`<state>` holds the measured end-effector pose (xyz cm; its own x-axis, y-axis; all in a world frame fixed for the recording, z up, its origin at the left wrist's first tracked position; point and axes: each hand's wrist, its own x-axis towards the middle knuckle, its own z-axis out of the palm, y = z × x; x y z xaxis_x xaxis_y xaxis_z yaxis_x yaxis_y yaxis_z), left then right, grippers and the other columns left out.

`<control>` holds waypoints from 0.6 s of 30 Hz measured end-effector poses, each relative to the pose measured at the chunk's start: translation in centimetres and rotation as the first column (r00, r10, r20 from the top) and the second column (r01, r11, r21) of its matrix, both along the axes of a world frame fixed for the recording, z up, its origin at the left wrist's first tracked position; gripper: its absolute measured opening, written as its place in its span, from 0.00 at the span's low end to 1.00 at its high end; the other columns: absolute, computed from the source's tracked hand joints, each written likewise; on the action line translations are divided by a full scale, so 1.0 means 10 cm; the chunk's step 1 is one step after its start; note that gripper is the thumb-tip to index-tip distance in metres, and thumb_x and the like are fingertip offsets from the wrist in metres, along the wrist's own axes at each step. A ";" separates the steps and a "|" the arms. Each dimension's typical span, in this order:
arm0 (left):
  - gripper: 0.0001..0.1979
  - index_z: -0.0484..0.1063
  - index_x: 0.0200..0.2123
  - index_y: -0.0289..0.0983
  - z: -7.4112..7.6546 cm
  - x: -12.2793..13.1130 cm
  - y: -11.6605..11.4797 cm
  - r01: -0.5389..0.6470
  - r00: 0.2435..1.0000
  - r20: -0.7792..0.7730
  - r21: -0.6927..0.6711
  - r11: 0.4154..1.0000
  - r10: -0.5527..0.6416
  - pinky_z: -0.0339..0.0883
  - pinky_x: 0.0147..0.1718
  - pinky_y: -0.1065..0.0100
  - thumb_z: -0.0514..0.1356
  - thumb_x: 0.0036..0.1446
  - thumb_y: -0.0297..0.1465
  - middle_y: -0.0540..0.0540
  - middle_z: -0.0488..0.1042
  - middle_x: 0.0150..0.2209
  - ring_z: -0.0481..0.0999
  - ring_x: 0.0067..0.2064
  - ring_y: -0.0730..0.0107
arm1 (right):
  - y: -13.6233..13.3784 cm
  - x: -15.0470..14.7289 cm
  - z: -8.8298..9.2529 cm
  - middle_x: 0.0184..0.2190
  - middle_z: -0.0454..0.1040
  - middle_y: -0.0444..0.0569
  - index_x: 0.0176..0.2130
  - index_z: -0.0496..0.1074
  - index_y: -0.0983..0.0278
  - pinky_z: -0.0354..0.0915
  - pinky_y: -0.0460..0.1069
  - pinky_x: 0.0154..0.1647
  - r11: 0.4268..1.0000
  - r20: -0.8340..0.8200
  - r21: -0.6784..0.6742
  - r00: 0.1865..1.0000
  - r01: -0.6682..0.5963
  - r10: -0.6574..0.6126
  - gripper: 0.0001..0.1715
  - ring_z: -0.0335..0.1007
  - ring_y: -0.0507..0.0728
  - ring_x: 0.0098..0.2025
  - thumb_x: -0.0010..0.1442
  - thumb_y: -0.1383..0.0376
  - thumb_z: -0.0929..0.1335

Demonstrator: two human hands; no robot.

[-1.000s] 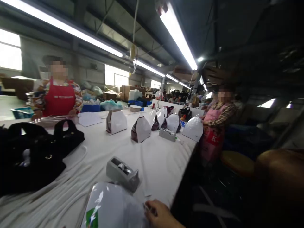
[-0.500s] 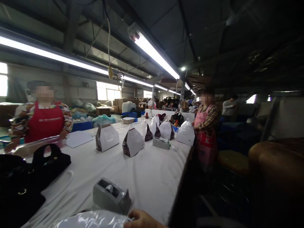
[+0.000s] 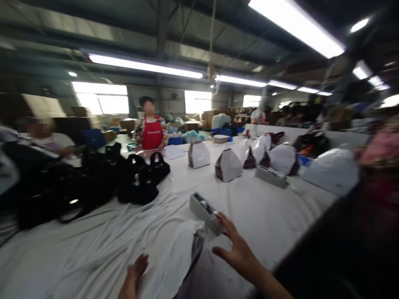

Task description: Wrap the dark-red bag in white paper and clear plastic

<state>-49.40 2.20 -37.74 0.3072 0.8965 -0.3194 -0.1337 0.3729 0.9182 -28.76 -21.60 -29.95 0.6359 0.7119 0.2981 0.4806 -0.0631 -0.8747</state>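
Right in front of me is a dark bag in clear plastic with white sheeting; its edges are smeared by motion. My right hand reaches over the right side of this bag, thumb and fingers spread. Its fingertips are at the near end of a grey tape dispenser; whether they touch it I cannot tell. To the left of the wrapped bag, my left hand is slightly blurred, fingers stretched out and holding nothing. Both hands are just above the white-covered table.
Several black handbags lie at left. Farther back stand wrapped bags, a second tape dispenser and a large white-wrapped bag near the right edge. A person in a red apron stands across the table; another person is at far left.
My view has swung left and down, showing more black handbags and another person. My left hand has come into view. My right hand, earlier at the wrapped plastic, is now spread by the tape dispenser.
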 end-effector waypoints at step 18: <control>0.27 0.78 0.34 0.29 0.63 0.43 -0.58 0.358 0.927 0.218 -0.273 0.893 -0.305 0.63 0.62 0.55 0.44 0.71 0.38 0.33 0.81 0.39 0.82 0.42 0.60 | -0.53 0.18 0.33 0.56 0.70 0.57 0.52 0.74 0.58 0.71 0.55 0.53 0.995 0.343 0.071 0.939 -0.064 0.035 0.30 0.71 0.65 0.54 0.53 0.50 0.76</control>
